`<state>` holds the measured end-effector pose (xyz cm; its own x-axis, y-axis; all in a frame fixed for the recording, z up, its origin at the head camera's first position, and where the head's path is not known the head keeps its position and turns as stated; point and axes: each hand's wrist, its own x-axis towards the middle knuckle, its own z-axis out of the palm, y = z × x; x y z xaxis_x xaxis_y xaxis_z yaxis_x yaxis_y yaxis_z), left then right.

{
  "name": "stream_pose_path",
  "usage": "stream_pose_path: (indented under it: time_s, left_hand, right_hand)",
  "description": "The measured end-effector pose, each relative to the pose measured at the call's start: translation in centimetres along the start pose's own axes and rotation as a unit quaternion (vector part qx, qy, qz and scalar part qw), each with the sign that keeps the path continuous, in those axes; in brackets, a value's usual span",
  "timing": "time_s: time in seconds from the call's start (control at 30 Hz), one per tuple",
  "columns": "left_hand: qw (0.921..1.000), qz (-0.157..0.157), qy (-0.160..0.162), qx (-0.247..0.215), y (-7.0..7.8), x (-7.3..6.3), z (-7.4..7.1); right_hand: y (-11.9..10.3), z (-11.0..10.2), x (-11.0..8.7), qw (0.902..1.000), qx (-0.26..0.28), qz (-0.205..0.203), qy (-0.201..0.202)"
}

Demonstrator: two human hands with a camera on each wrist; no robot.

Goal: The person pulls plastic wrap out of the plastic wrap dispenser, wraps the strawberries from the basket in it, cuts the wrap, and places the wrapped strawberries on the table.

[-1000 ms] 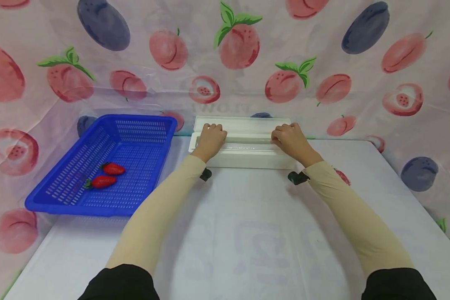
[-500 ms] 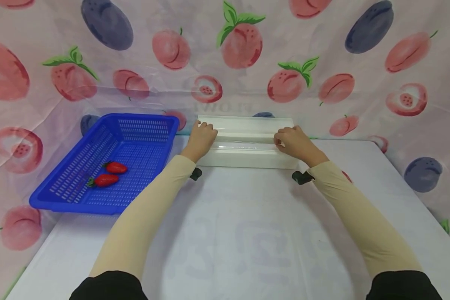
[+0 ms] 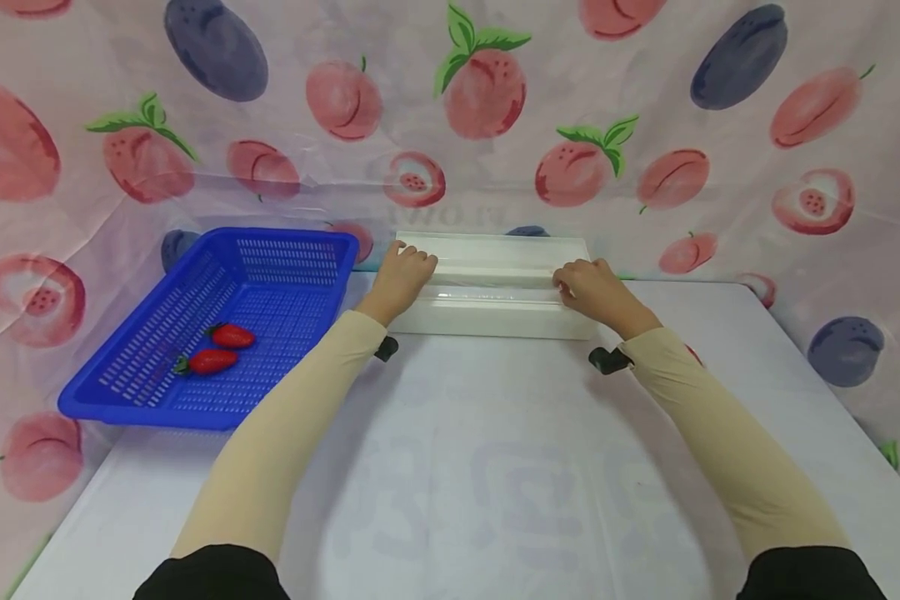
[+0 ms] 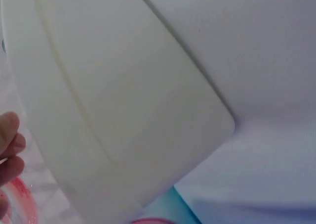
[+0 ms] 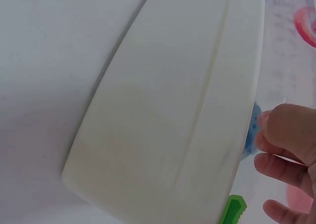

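At the back middle of the table stands a long white cling film dispenser (image 3: 495,320) with its lid (image 3: 495,248) raised; a shiny strip of clear film shows along it. My left hand (image 3: 401,282) is at its left end, fingers curled, and seems to pinch the film. At the other end my right hand (image 3: 598,292) pinches the film's edge between thumb and fingers. In the left wrist view only fingertips (image 4: 11,140) show past the white case (image 4: 123,85). The right wrist view has the right thumb and fingers (image 5: 291,135) beside the case (image 5: 163,95). The film itself is hard to make out.
To the left sits a blue plastic basket (image 3: 300,333) holding two red strawberries (image 3: 231,336). A fruit-printed cloth (image 3: 487,183) hangs right behind the dispenser. White table cover (image 3: 495,467) stretches in front, between the two sleeves.
My left hand has shifted left along the dispenser to its end. The right hand has moved slightly right. The basket and strawberries stay in place.
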<state>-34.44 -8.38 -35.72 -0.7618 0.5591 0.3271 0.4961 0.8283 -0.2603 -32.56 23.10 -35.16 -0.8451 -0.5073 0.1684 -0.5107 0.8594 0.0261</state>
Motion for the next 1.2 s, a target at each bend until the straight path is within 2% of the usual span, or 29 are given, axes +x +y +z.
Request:
stream_pose_path:
  time_s: [0.13, 0.3, 0.6, 0.77, 0.93, 1.07, 1.2]
  left_hand:
    - [0.9986, 0.047, 0.009, 0.022, -0.3, -0.1, -0.5]
    - [0.9955, 0.084, -0.017, 0.041, -0.6, -0.1, -0.8]
    - [0.9951, 0.077, -0.050, 0.038, -0.8, -0.5, -1.0]
    - [0.9959, 0.074, -0.049, 0.016, -1.1, -0.7, -1.2]
    - [0.9943, 0.070, -0.065, -0.048, -1.8, -0.7, -1.5]
    - [0.9908, 0.074, -0.073, -0.087, -2.1, -0.7, -1.6]
    - [0.9925, 0.081, -0.063, -0.066, -2.1, -0.6, -1.8]
  right_hand:
    - [-0.1, 0.0, -0.2, 0.9999, -0.010, -0.007, 0.009]
    - [-0.3, -0.2, -0.4, 0.9982, -0.041, -0.010, 0.042]
    - [0.0, 0.1, -0.8, 0.9962, -0.047, -0.010, 0.072]
    - [0.3, -0.2, -0.8, 0.9990, -0.010, -0.003, 0.043]
    - [0.8, -0.7, -0.4, 0.9985, 0.053, 0.016, -0.001]
    - [1.1, -1.1, -0.1, 0.9958, 0.088, 0.014, -0.024]
    - [0.9, -1.7, 0.0, 0.9952, 0.081, 0.006, -0.055]
